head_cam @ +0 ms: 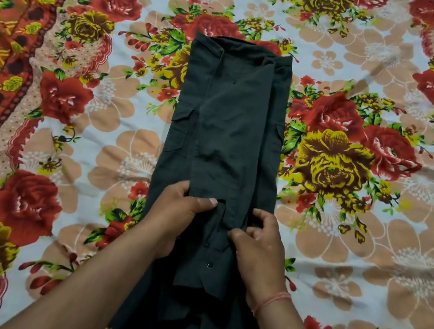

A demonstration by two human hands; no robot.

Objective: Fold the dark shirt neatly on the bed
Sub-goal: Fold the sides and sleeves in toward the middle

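The dark shirt point(228, 125) lies lengthwise down the middle of the bed, its sides folded inward into a long narrow strip with the collar end far from me. Pocket flaps show on both long edges. My left hand point(178, 212) pinches the end of a folded sleeve near the strip's lower part, thumb on top. My right hand point(258, 238) grips the cloth just right of it, fingers curled into the fabric beside the button placket. A button shows below my hands. The hem end runs off the bottom of the view.
A floral bedsheet point(341, 244) with red and yellow roses covers the bed all round the shirt. An orange patterned border point(6, 20) runs along the left side. A thin red thread circles my right wrist.
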